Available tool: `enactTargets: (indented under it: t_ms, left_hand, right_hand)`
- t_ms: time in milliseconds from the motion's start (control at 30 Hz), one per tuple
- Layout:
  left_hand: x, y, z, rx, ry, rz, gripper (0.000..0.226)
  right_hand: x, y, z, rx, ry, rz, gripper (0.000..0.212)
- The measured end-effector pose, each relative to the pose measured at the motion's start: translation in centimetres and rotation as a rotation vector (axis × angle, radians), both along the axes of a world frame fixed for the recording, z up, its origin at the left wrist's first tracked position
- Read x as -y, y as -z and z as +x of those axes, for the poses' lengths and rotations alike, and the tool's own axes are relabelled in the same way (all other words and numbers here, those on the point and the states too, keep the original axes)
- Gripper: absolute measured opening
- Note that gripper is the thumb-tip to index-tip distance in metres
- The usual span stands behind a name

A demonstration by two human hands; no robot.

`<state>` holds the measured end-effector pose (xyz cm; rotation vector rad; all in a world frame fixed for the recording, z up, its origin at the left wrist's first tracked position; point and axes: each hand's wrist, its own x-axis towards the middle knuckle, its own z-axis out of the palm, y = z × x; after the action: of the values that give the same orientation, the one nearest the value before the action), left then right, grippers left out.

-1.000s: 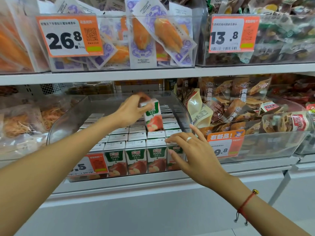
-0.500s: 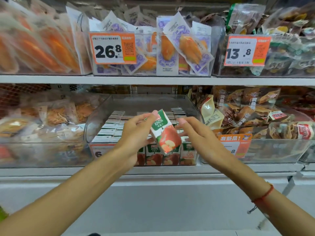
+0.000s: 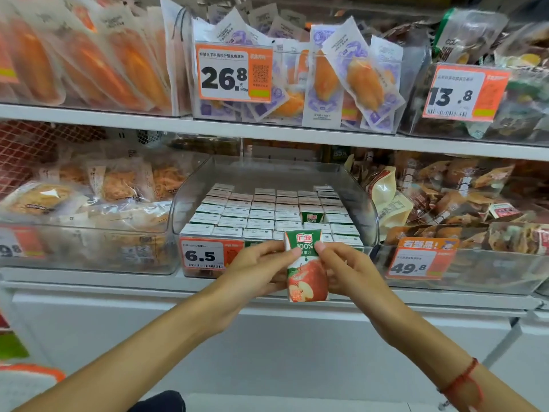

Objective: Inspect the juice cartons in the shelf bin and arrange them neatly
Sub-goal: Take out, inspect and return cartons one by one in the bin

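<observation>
A single juice carton (image 3: 306, 264) — green on top, with a red apple printed below — is held upright in front of the shelf bin (image 3: 361, 203), out over the shelf's front edge. It is pinched from both sides: the left hand (image 3: 255, 270) is curled against its left edge, with the thumb tip laid on the front face, and the right hand (image 3: 349, 270) is curled against its right edge in the same way. The printed face is turned toward the camera.

Behind the hands, the clear bin is filled with rows of cartons (image 3: 261, 215) standing upright, only their white tops being seen. One gap is left in the rows on the right side, where the green front of a carton (image 3: 311, 217) is exposed. An orange price tag (image 3: 208, 254) marked 6.5 is fixed to the bin's front left. A red cord bracelet (image 3: 460, 382) is worn on the right wrist. Bins of bagged snacks (image 3: 463, 203) are seen to either side and on the shelf above.
</observation>
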<state>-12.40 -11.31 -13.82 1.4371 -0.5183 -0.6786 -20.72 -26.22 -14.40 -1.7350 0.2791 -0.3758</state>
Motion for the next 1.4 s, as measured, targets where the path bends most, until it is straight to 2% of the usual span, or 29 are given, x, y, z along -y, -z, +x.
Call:
enactTargets:
  t_ms: [233,433,600,733,833,967,1033,1100,1167,1233,1300,1333,1400]
  left_hand:
    - [-0.2,0.8,0.0,0.031,0.017,0.0,0.027]
    - [-0.1,1.1,0.3,0.007,-0.01,-0.043,0.017]
    - [-0.2,1.2,0.5,0.025,-0.06,-0.058,0.023]
    - [-0.3,0.9,0.9,0.007,-0.098,-0.121,0.019]
    - [-0.3,0.7,1.1,0.048,-0.168,-0.144,0.016]
    - [0.2,1.0,0.6,0.103,-0.231,-0.182,0.013]
    - [0.5,1.2,0.4,0.123,-0.211,-0.18,0.014]
    - [0.7,1.3,0.3,0.149,-0.191,-0.165,0.002]
    - [0.5,1.2,0.4,0.179,-0.169,-0.155,0.027]
    - [0.3,1.1,0.7,0.176,-0.163,-0.146,0.032]
    - [0.2,0.9,0.8,0.141,-0.146,-0.158,0.024]
    - [0.2,0.7,0.9,0.107,-0.134,-0.168,0.022]
    - [0.2,0.5,0.9,0.054,-0.106,-0.181,0.027]
  right_hand:
    - [0.0,0.0,-0.1,-0.108,0.027,0.004,0.032]
    - [0.1,0.1,-0.1,-0.156,0.012,-0.002,0.031]
    - [1.0,0.0,-0.4,-0.219,-0.157,0.029,0.024]
    - [1.1,-0.2,-0.7,-0.151,-0.249,0.09,0.044]
    - [0.7,-0.2,-0.6,-0.086,-0.127,-0.001,0.051]
    - [-0.3,0.3,-0.5,0.022,0.1,-0.296,0.042]
    - [-0.8,0.4,-0.6,0.074,0.153,-0.429,0.044]
    - [-1.2,0.6,-0.6,0.092,0.153,-0.468,0.047]
    - [-1.3,0.6,-0.6,0.085,0.138,-0.486,0.049]
    - [-1.0,0.4,-0.7,0.08,0.092,-0.416,0.045]
    - [-0.4,0.0,-0.7,0.072,0.029,-0.22,0.036]
    - [-0.1,-0.2,-0.7,0.047,0.004,-0.129,0.036]
    - [0.4,-0.4,-0.6,-0.039,-0.06,-0.013,0.051]
